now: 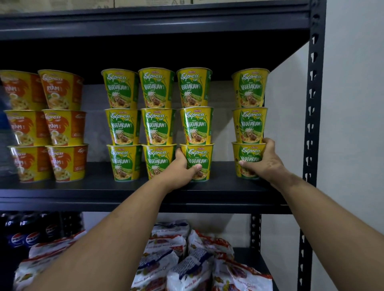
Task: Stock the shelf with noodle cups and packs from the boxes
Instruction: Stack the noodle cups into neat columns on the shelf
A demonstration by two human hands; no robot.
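Nearest, on the lower shelf (pixel 255 268), noodle packs (pixel 187 268) lie in a loose heap, with dark soda bottles (pixel 25 234) to their left. The packs are soft film bags; judged light, crushable and a little slippery, best taken flat across the body, not by a corner.

Above, both forearms reach up to the middle shelf (pixel 124 197). The left hand (pixel 182 168) is wrapped around the bottom cup (pixel 197 162) of the third green stack, thumb on the front face, fingers behind its left side. The right hand (pixel 264 162) grasps the bottom cup (pixel 247 160) of the rightmost stack, thumb across the label, fingers round the right side up to the rim. Both stacks stand three high on the shelf board; a clear gap lies between them.

Further left stand two more green stacks (pixel 141 124), then, well apart, orange cups (pixel 45 126) three high.

Handling judgement: the cups are light, thin-walled and tapered, so a stack is top-heavy and prone to tilt. Hold low on the base cup, with even pressure; a hard squeeze would dent the wall. Sliding the right stack leftward to close the gap appears the step in hand.

Farthest, the wall behind is bare; cardboard boxes (pixel 145 2) sit on the top shelf.
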